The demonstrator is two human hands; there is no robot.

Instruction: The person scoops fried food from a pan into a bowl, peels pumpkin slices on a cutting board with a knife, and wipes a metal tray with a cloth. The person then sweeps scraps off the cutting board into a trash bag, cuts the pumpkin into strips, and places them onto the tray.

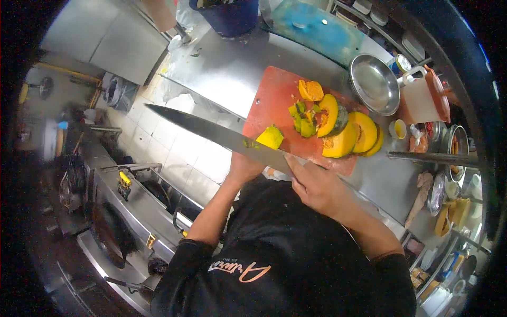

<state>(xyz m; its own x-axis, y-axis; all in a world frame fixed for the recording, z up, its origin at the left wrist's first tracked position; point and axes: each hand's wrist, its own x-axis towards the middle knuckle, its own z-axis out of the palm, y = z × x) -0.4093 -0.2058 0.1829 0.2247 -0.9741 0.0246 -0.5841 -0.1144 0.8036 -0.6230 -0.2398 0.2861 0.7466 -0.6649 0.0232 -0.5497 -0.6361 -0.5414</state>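
Observation:
My right hand (318,185) is closed round the handle end of a large chef's knife (211,133), its long blade pointing to the left. Bits of green peel cling to the blade. Behind the blade is my left hand (245,167), its fingers hidden. A pumpkin chunk (270,137) shows just beyond the blade's edge; whether my left hand touches it cannot be seen. On the red cutting board (272,87) lie cut pumpkin slices (340,141), a pumpkin wedge (328,113) with dark rind, green peelings (303,124) and orange seedy pulp (310,90).
A steel bowl (375,84) and a lidded plastic jug (422,99) stand right of the board. A blue translucent board (317,31) and dark blue bucket (228,18) are at the back. A metal bar (433,157) juts in at right. Stoves (132,206) line the left.

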